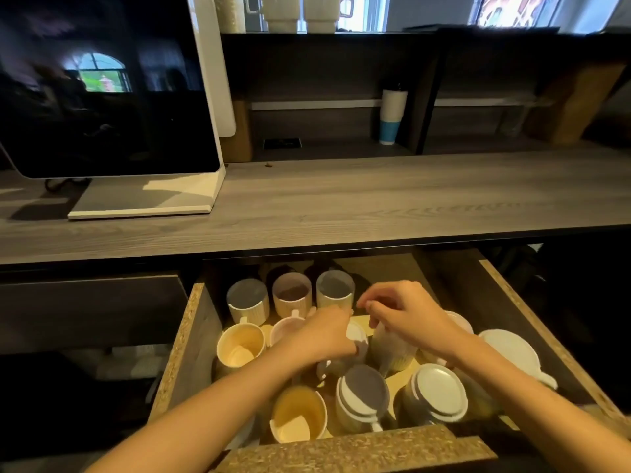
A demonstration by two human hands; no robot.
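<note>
An open wooden drawer under the counter holds several cream ribbed mugs, some upright, some upside down. My left hand reaches into the middle of it, and its fingers curl over a white-rimmed mug. Just to the right, my right hand sits on top of a tall ribbed mug, which looks blurred and tilted. Its lower fingers curl onto the hidden rim, while the upper fingers are bent in the air. Both hands nearly touch.
A grey wood counter runs above the drawer, with a dark screen on a white stand at the left. A white and blue tumbler stands on a shelf behind. White lids lie at the drawer's right.
</note>
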